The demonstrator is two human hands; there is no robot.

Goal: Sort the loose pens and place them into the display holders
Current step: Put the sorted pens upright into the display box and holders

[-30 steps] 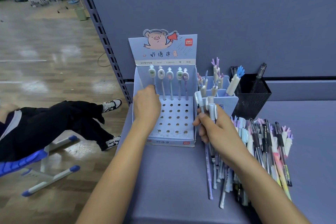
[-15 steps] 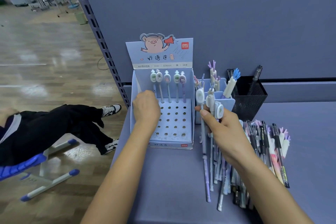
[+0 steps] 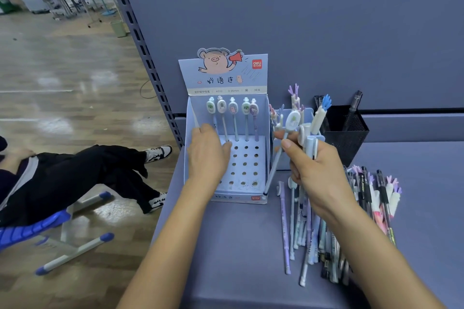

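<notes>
Blue-grey worktop (image 3: 238, 246) carries a pig-printed box (image 3: 226, 78) with a perforated floor. Five pens (image 3: 233, 118) with oval caps stand upright in its back row of holes. The left hand (image 3: 208, 155) lies over the holes on the box's left side, knuckles up, by the leftmost pen. Its fingertips are hidden, so I cannot tell whether it holds anything. The right hand (image 3: 316, 173) is just right of the box and grips a bunch (image 3: 292, 119) of oval-capped pens, caps up. One pen in the bunch slants down to the box's front corner. A small holder (image 3: 285, 162) with antler-topped pens stands behind this hand. A black mesh cup (image 3: 351, 138) stands to the holder's right. The pile (image 3: 308, 233) of loose pens lies on the worktop under and right of the right forearm.
</notes>
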